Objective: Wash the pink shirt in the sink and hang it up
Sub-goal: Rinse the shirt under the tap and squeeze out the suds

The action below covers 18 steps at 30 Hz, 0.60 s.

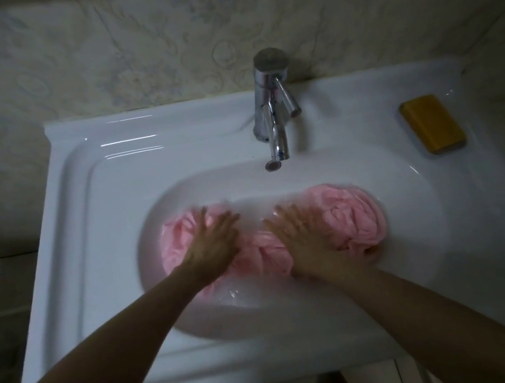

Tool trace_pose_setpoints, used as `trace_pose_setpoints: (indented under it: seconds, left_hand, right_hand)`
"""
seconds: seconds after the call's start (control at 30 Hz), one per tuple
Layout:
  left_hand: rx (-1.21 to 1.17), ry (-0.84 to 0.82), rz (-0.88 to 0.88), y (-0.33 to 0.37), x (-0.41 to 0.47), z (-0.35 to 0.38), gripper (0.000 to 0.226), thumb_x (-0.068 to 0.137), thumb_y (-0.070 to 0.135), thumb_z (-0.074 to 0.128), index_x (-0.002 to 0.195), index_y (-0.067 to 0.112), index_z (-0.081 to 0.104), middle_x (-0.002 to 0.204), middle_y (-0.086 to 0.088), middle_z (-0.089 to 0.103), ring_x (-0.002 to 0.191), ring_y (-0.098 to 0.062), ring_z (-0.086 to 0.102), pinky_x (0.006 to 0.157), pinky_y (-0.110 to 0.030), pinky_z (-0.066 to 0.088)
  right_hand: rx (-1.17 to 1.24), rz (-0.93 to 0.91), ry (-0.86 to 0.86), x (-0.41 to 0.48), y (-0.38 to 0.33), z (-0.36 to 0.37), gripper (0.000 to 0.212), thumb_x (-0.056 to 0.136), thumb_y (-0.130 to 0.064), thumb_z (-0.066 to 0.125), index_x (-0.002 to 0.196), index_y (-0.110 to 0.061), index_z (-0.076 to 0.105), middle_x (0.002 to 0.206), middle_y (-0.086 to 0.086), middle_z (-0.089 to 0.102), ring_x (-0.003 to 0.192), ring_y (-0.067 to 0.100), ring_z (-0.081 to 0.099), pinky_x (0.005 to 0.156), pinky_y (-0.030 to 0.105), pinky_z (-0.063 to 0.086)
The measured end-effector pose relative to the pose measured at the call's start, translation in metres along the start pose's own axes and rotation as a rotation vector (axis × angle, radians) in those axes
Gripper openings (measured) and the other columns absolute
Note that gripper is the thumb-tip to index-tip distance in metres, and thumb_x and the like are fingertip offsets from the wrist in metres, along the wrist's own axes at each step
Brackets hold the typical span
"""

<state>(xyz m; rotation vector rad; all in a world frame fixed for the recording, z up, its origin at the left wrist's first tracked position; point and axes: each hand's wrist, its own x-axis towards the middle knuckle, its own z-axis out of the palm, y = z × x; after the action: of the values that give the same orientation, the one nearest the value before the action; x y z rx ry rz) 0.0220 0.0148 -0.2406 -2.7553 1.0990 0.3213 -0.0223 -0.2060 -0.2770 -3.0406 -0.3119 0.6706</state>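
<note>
1. Pink shirt (358, 212) lies bunched in water in the basin of the white sink (88, 188), running left to right under both my grips.
2. Left grip (213, 245): fingers straight and spread, palm flat on the shirt's left bunch.
3. Right grip (307, 242): fingers spread, pressing the shirt's middle. The largest bunch sits just right of it, touching.
4. Faucet (272, 107) stands behind the basin. Yellow soap bar (433, 123) rests on the sink's far right ledge, well apart from both grips.

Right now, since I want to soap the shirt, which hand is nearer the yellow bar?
The right hand, flat on the pink shirt; the yellow bar sits on the sink rim at right, far from the left hand.
</note>
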Motion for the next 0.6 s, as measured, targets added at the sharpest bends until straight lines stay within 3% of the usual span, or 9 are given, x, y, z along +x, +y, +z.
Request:
trace_pose_setpoints:
  seconds: [0.03,0.1,0.17,0.2,0.27,0.33,0.43,0.5,0.6]
  left_hand:
    - [-0.031,0.062,0.076,0.007,0.003,-0.002,0.045,0.085,0.020,0.062,0.129,0.020,0.054,0.145,-0.006,0.043,0.136,-0.026,0.037,0.114,-0.053,0.014]
    - [-0.106,-0.009,0.215,0.012,0.005,0.005,0.046,0.080,0.009,0.062,0.124,0.021,0.059,0.132,-0.003,0.056,0.124,-0.022,0.049,0.114,-0.046,0.023]
    - [-0.033,-0.147,0.123,0.014,0.000,0.004,0.030,0.091,0.028,0.045,0.115,0.025,0.063,0.120,0.001,0.061,0.117,-0.019,0.049,0.110,-0.044,0.026]
    - [-0.004,-0.142,0.022,0.011,-0.002,0.004,0.036,0.093,0.040,0.035,0.108,0.027,0.065,0.114,0.002,0.063,0.113,-0.020,0.051,0.107,-0.045,0.028]
    - [-0.006,-0.102,-0.169,0.006,-0.005,0.004,0.053,0.092,0.061,0.022,0.105,0.031,0.064,0.110,0.000,0.063,0.107,-0.023,0.055,0.098,-0.044,0.036]
    - [-0.067,-0.146,-0.269,0.002,-0.006,0.007,0.052,0.090,0.066,0.031,0.123,0.032,0.053,0.123,0.001,0.058,0.112,-0.023,0.052,0.101,-0.043,0.035]
    - [-0.140,-0.294,-0.258,0.020,-0.008,-0.005,0.095,0.078,0.062,0.061,0.149,0.020,0.014,0.149,-0.012,0.027,0.135,-0.029,0.029,0.111,-0.053,0.019]
    - [-0.277,-0.228,-0.188,0.036,-0.003,-0.004,0.124,0.063,0.067,0.069,0.151,0.019,-0.003,0.156,-0.013,0.006,0.143,-0.032,0.011,0.109,-0.065,0.005]
    - [-0.697,-0.067,-0.238,0.051,0.016,0.000,0.128,0.058,0.079,0.062,0.151,0.011,0.006,0.155,-0.017,0.011,0.144,-0.035,0.010,0.109,-0.069,0.012]
  right_hand:
    - [-0.006,-0.020,0.012,0.005,-0.002,0.009,0.138,0.018,-0.054,0.084,0.142,-0.019,0.033,0.123,0.015,0.063,0.108,0.040,0.062,0.100,0.069,0.025]
    - [-0.006,-0.068,-0.005,0.017,0.000,0.024,0.090,0.031,-0.046,0.082,0.116,-0.023,0.059,0.086,0.006,0.072,0.075,0.028,0.069,0.083,0.073,0.041]
    - [0.037,-0.087,0.003,0.015,0.000,0.011,0.041,0.033,-0.029,0.088,0.066,-0.023,0.065,0.051,0.001,0.061,0.046,0.021,0.060,0.056,0.050,0.056]
    - [-0.031,-0.031,-0.044,0.008,-0.003,-0.004,0.035,0.032,-0.025,0.090,0.055,-0.022,0.064,0.052,0.003,0.060,0.049,0.020,0.061,0.058,0.044,0.057]
    - [-0.105,0.085,-0.059,-0.003,-0.003,-0.034,0.014,0.069,-0.027,0.077,0.081,-0.020,0.074,0.101,0.013,0.064,0.104,0.028,0.059,0.097,0.050,0.043]
    - [-0.084,0.110,0.000,-0.012,0.006,-0.046,0.023,0.089,-0.023,0.053,0.107,-0.020,0.067,0.139,0.008,0.039,0.134,0.031,0.030,0.111,0.054,0.021]
    - [0.154,0.118,0.083,-0.029,0.004,-0.082,0.024,0.084,-0.022,0.059,0.107,-0.020,0.064,0.134,0.005,0.040,0.119,0.034,0.048,0.094,0.043,0.042]
    - [0.320,0.080,0.136,-0.039,-0.002,-0.115,0.030,0.077,-0.017,0.065,0.107,-0.016,0.063,0.122,0.004,0.049,0.104,0.030,0.056,0.080,0.034,0.047]
    - [0.627,0.080,0.304,-0.055,-0.012,-0.165,0.033,0.067,-0.009,0.070,0.100,-0.012,0.067,0.104,0.004,0.062,0.093,0.025,0.060,0.078,0.032,0.049]
